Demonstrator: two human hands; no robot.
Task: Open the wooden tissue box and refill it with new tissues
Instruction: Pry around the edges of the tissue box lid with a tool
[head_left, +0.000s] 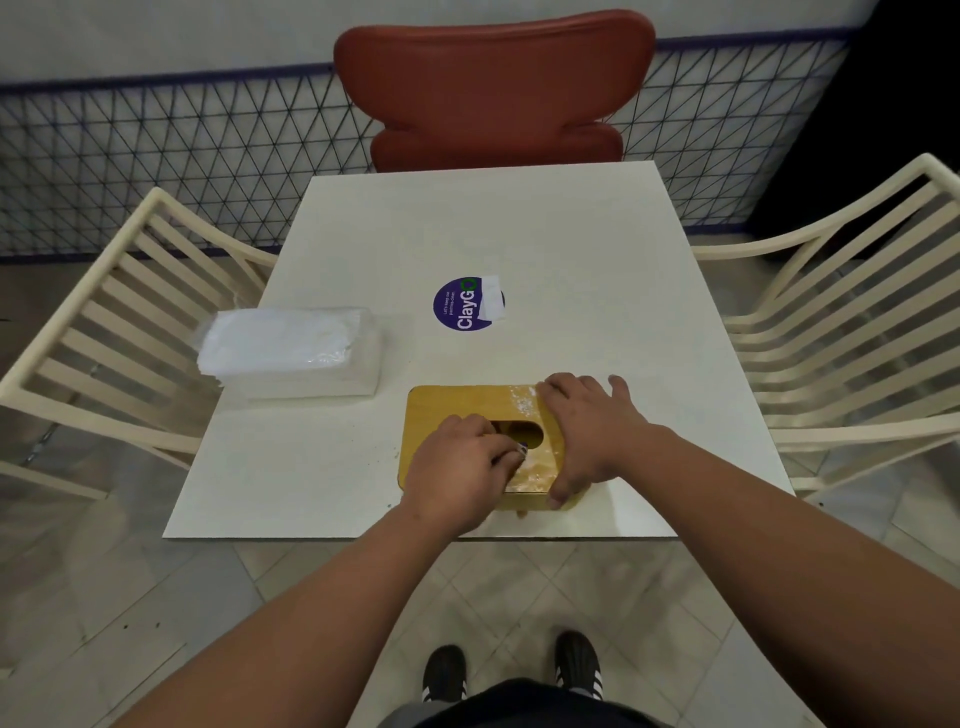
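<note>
Both hands on box (470, 410): left hand (457, 470) hooks fingers into slot, right hand (587, 431) clasps end. Hard pull, lid jams, box slides.

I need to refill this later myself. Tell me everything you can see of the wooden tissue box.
The wooden tissue box is a flat, yellowish-brown box with rounded corners and a glossy top, lying near the table's front edge. Its top has an oval slot, dark inside. The left hand lies over the slot with curled fingers; the right hand grips the right end. It looks closed.
</note>
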